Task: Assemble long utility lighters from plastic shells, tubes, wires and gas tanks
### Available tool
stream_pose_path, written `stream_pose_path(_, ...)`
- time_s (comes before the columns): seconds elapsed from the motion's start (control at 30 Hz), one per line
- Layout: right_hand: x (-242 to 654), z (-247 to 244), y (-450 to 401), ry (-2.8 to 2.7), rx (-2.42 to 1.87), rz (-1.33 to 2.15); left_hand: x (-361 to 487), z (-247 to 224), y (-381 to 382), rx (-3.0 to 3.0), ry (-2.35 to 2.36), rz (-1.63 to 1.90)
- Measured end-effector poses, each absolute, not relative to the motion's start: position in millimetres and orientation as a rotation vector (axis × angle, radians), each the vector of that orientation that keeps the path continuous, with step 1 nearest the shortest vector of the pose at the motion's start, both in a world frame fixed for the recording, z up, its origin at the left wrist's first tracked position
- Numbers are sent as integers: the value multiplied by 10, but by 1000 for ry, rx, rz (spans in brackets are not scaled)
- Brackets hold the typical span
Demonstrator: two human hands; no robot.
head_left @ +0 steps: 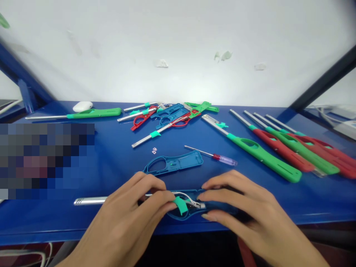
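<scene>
At the table's front edge lies an opened lighter casing half (191,215) in blue plastic, with white wires and a small metal part inside. A metal lighter tube (90,201) sticks out to its left, partly covered by my hand. My left hand (139,207) is closed, its fingertips pinching a small green trigger (181,206) over the casing. With thumb and fingers on opposite edges, my right hand (241,200) grips the casing's right part. Just behind lies the other blue casing half (178,163), inner side up. A screwdriver (222,159) with a clear purple handle rests beyond it.
Assembled green and red lighters (283,142) lie at the right. Loose casings and tubes (172,115) are heaped at the back. A green lighter (94,113) and a white case (82,106) sit back left. A pixelated patch (36,159) hides the left side.
</scene>
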State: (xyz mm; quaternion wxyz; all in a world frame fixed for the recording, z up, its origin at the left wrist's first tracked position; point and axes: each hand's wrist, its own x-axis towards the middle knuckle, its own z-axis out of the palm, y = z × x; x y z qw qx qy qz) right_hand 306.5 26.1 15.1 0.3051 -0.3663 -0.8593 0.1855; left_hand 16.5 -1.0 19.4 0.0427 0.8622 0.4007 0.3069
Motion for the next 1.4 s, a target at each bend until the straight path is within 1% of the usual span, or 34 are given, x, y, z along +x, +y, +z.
stream_pose_path(0.13,3073,143,245,-2278,-1002,521,117,127,-20,2662,1204,855)
stream_pose_path(0.27,3074,152,249,-2295,-1009,512,99,90,-20,2816,1211,807)
stream_pose_path(0.47,3068,158,243,-2315,-989,483,159,93,-9,2809,1258,820)
stream_pose_path(0.67,3016,165,235,-2287,-975,430,146,95,-20,2879,1195,768)
stream_pose_path(0.8,2985,168,230,-2288,-978,426,143,133,-8,2835,1140,829)
stream_pose_path(1.07,2983,158,230,-2254,-978,442,199,102,23,2630,1263,879)
stream_pose_path(1.23,2987,127,226,-2235,-967,422,199,44,2,2639,1270,917)
stream_pose_path(1.4,2982,121,225,-2235,-968,412,160,2,-42,2701,1264,863)
